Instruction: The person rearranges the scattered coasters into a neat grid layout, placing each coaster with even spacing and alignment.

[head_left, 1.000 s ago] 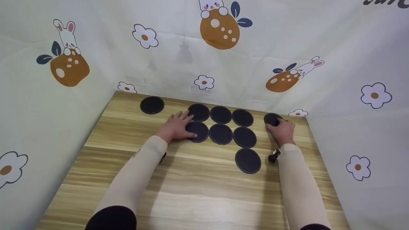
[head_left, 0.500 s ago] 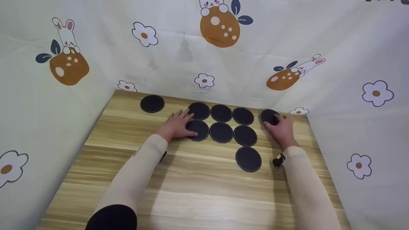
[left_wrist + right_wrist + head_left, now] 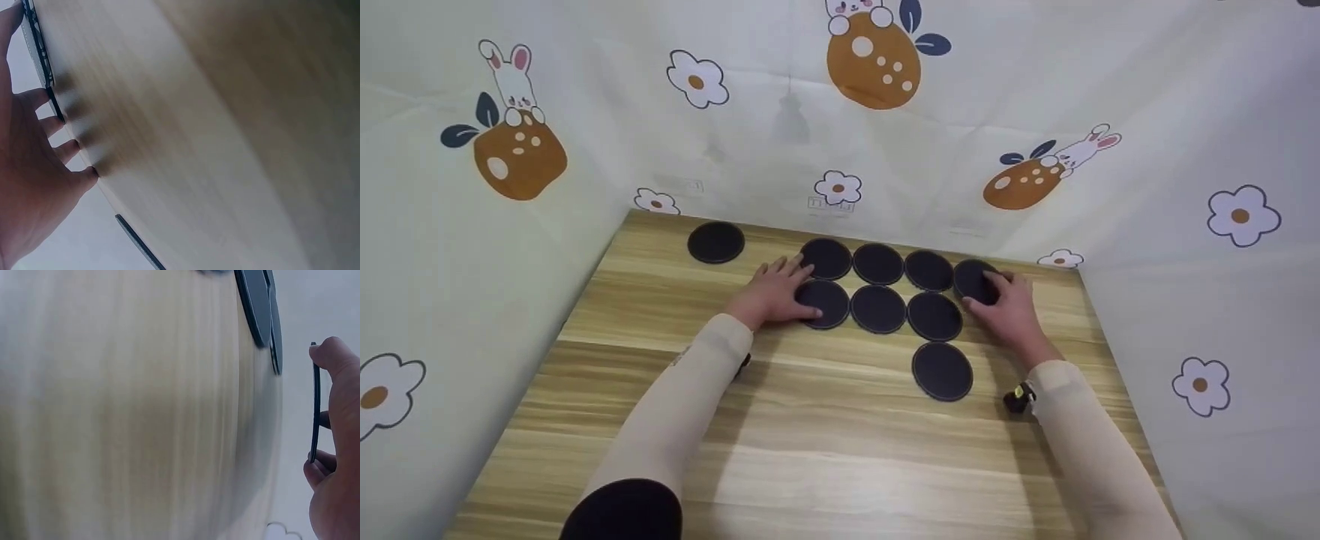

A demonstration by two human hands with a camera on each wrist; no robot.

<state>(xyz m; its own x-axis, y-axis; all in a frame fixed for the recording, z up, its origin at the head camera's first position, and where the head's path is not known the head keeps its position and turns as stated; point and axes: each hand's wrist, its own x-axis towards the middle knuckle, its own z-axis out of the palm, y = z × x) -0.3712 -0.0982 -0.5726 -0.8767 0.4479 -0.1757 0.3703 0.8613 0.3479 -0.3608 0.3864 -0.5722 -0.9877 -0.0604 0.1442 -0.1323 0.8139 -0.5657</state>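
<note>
My right hand (image 3: 1012,309) grips a round black coaster (image 3: 973,279) by its edges, between thumb and fingers. In the right wrist view the held coaster (image 3: 316,405) hangs apart from the tabletop. From the head it appears close to the right end of the back row. With fingers spread, my left hand (image 3: 771,295) touches the left ends of two rows, its thumb on the front-left coaster (image 3: 826,304) and its fingers at the back-left coaster (image 3: 829,259). In the left wrist view its fingertips (image 3: 90,173) meet the table beside the coasters.
Coasters lie side by side in two rows, with one more coaster (image 3: 943,371) in front at the right. Another coaster (image 3: 716,242) lies alone at the back left. A printed cloth (image 3: 765,142) rises around the wooden table (image 3: 810,450) at the back and sides.
My right hand has lifted its coaster and carried it left, to the right end of the back row. My left hand has stayed in place.
</note>
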